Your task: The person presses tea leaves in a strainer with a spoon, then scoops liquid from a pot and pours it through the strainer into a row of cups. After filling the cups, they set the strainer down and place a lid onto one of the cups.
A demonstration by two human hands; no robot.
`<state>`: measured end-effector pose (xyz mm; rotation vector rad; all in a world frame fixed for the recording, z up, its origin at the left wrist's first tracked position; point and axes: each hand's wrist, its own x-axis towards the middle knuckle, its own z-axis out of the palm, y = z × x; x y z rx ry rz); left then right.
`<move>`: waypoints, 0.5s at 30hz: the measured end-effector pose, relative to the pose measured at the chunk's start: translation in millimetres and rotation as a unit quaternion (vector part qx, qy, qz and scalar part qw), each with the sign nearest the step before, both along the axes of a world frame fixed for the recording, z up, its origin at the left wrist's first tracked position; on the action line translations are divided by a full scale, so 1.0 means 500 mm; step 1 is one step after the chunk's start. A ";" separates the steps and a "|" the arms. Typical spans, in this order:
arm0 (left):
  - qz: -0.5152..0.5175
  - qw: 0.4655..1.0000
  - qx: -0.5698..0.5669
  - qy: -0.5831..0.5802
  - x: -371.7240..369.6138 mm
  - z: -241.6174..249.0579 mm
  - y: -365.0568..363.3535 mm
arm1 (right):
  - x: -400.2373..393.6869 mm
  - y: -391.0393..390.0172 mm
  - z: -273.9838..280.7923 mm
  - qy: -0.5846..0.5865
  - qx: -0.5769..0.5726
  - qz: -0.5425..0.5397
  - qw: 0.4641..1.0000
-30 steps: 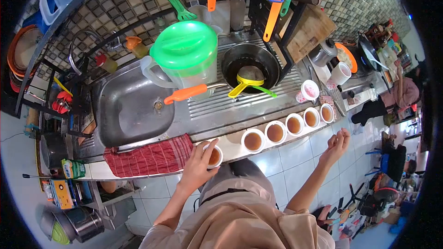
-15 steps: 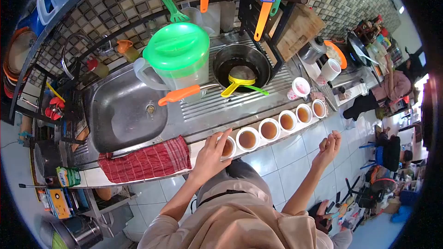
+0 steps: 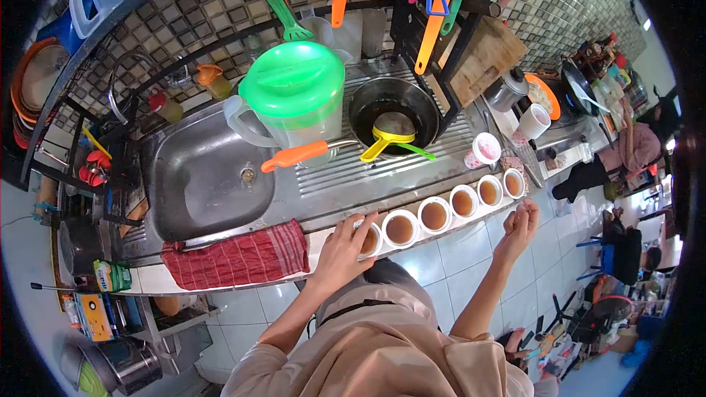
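Several white cups of brown liquid stand in a row along the counter's front edge. My left hand (image 3: 344, 251) is at the leftmost cup (image 3: 370, 240), thumb and fingers around its near-left side and rim. Beside it stands the second cup (image 3: 400, 229). My right hand (image 3: 519, 229) is raised in front of the far-right cup (image 3: 514, 184), apart from it. Its fingers are curled together, and whatever they may hold is hidden. Behind the row's right end is a pink-patterned cup (image 3: 486, 148).
A green-lidded pitcher (image 3: 294, 81) and a dark pan (image 3: 360, 106) with a yellow strainer (image 3: 395, 129) stand behind the cups. Left are the sink (image 3: 209, 213) and a red cloth (image 3: 235, 256). Utensils hang overhead. Another person (image 3: 632, 147) is at the far right.
My right hand has come closer to the right end of the cup row, fingers still curled. My left hand stays at the leftmost cup. The whole view has shifted slightly.
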<state>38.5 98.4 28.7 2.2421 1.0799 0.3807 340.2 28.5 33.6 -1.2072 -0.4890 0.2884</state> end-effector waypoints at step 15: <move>-0.159 0.969 0.141 -0.125 0.053 0.052 -0.068 | -0.334 0.028 0.005 0.250 0.024 0.446 0.859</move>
